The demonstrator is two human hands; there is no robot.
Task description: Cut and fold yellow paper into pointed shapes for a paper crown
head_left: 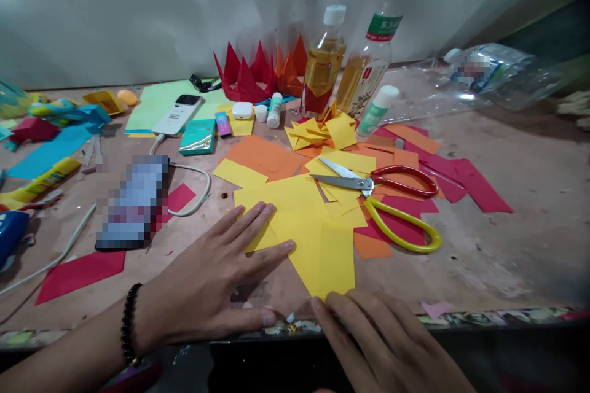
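Note:
A sheet of yellow paper (299, 209) lies flat on the worktable, with a folded strip (337, 252) along its lower right part. My left hand (221, 276) is open, fingers spread, its fingertips resting on the sheet's left part. Beaded cord circles that wrist. My right hand (378, 338) touches the lower edge of the yellow paper with extended fingertips; most of its thumb is hidden. Scissors (369, 185) with one red and one yellow handle lie with parted blades over paper pieces, just right of the sheet.
Yellow, orange and red paper pieces (479, 184) surround the scissors. Behind stand a red paper crown (249, 77), two drink bottles (322, 67) and a glue stick (378, 110). A phone (133, 202) with a white cable lies left. A plastic bottle (498, 73) lies back right.

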